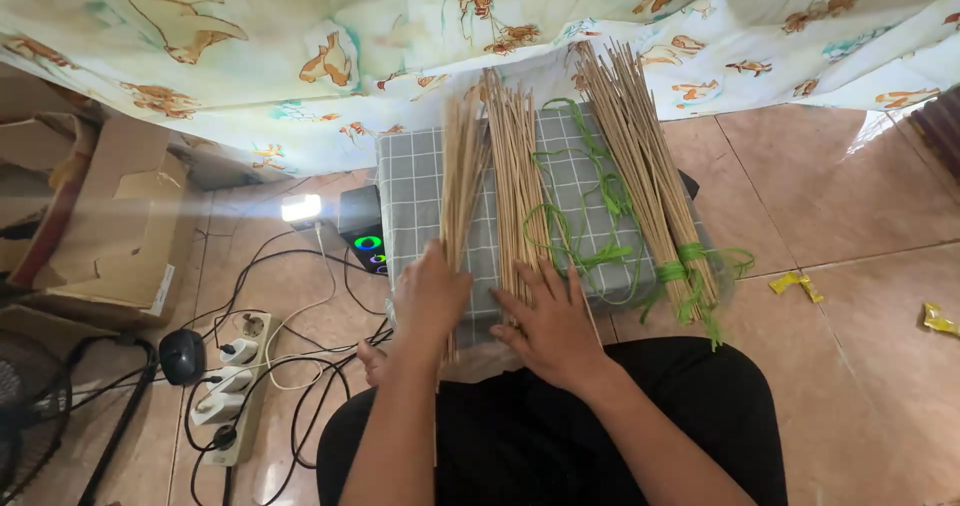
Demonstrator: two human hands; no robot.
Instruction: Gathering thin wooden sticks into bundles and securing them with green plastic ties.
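On the grey checked cushion point(420, 181), left hand point(428, 294) grips a loose bamboo stick bundle point(462, 171); right hand point(555, 321) lies spread flat on the middle sticks point(518, 156), beside green twine point(585, 216).

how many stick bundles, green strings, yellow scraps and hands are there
Stick groups: 3, the left bunch, the middle bunch and the tied bundle
Loose green string: 1 tangle
Yellow scraps on the floor: 2
Hands: 2, left hand and right hand
Total: 8
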